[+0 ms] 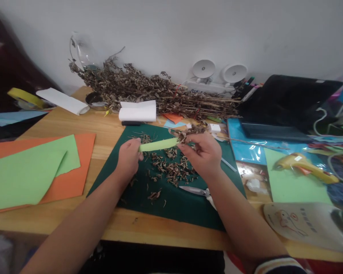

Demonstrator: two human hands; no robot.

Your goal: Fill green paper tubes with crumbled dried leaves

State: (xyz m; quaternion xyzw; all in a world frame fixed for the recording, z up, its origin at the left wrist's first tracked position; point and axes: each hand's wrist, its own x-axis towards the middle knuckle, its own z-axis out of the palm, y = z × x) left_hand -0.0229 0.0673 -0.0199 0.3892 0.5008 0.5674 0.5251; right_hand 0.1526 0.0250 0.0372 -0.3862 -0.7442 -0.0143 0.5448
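Just above the dark green mat on the worktop, the left hand has its grip closed round one end of the rolled green paper tube. At the tube's other end, the right hand pinches a dried sprig. Joining the two seems the step in hand, and brittle leaves call for a light, steady pinch.

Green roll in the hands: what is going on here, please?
A person holds a green paper roll over a dark mat. The left hand grips one end; the right hand pinches the other end together with dried leaves. On the mat lie leaf crumbs and scissors; a dried bunch lies behind.
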